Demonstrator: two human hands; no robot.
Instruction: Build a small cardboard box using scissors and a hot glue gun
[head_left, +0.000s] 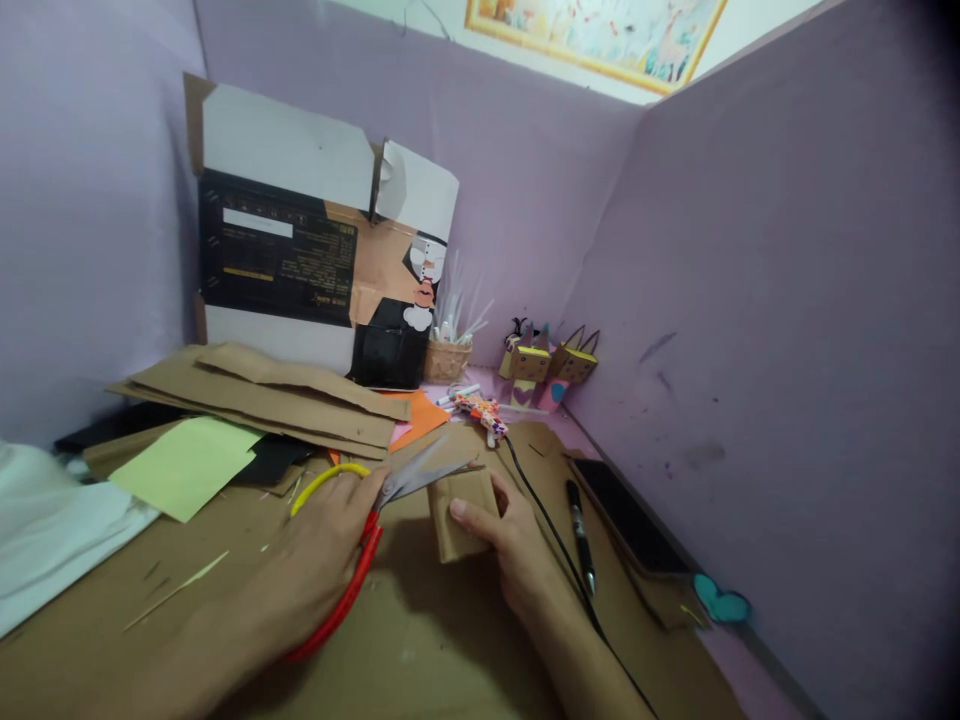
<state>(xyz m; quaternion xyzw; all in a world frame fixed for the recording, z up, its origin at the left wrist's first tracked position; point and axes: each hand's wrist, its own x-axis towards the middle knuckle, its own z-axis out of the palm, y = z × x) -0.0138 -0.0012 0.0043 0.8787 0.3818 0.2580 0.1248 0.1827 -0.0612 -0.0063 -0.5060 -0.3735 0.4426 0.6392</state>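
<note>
My left hand (pixel 326 540) is closed around the handles of a pair of scissors (pixel 386 490), one handle yellow and the other red. The blades are spread apart and point to the right. Their lower blade reaches the top edge of a small folded cardboard piece (pixel 459 515); whether it is cutting in, I cannot tell. That cardboard is gripped by my right hand (pixel 514 530), with the thumb on its front face and the other fingers mostly hidden behind it.
Flat cardboard sheets (pixel 262 390) and a green paper (pixel 186 465) lie at left. A printed box (pixel 277 250) leans on the wall behind a basket (pixel 448 362). To the right are a glue gun (pixel 484 412) with its cord, a pen (pixel 580 535), a phone (pixel 630 515) and cardboard figures (pixel 531 362).
</note>
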